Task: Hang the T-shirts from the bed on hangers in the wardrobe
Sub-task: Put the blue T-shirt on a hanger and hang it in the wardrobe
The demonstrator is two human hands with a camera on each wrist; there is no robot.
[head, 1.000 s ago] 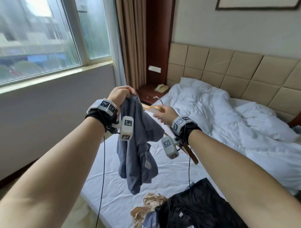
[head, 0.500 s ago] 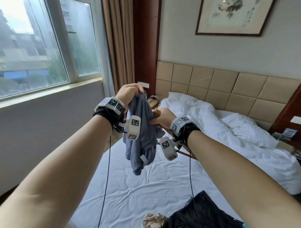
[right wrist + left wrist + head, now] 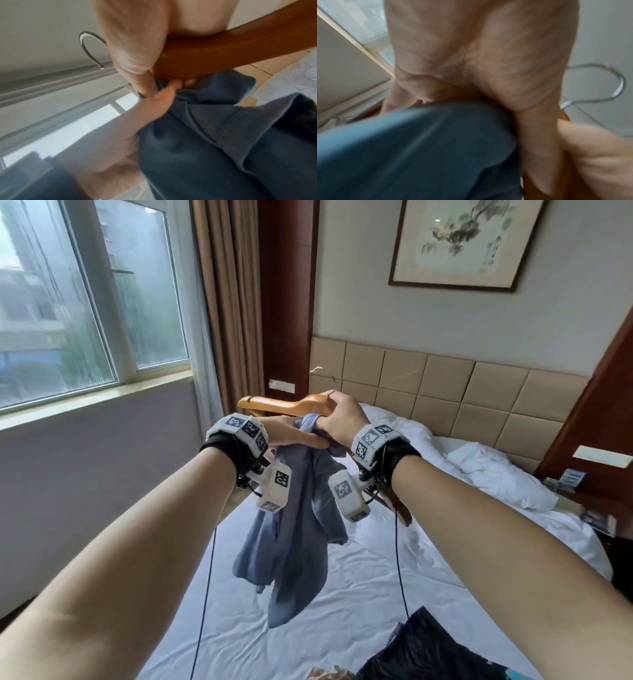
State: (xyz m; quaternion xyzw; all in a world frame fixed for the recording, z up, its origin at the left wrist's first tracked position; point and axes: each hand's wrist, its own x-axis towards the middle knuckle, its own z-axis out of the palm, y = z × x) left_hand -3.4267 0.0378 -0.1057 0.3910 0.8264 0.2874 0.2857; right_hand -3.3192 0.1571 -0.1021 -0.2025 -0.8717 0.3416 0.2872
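A blue-grey T-shirt (image 3: 294,535) hangs in a bunch above the bed. My left hand (image 3: 305,440) pinches its top edge just under the hanger. A wooden hanger (image 3: 284,405) with a metal hook (image 3: 322,370) lies level above the shirt, and my right hand (image 3: 330,414) grips its middle. In the right wrist view the hanger (image 3: 223,54) sits in my palm, with the cloth (image 3: 223,135) bunched against its underside. The left wrist view shows blurred blue cloth (image 3: 419,148) below my palm and the hook (image 3: 618,86) to the right.
The bed's white sheet (image 3: 342,594) spreads below the hands, with a rumpled duvet (image 3: 496,474) at right. A black garment (image 3: 428,652) and a beige one (image 3: 329,674) lie at the near edge. The window (image 3: 85,302) and curtain (image 3: 222,302) stand at left.
Both hands have risen and closed together. The hanger has swung up from beside the shirt to level above its top. The view has tilted upward.
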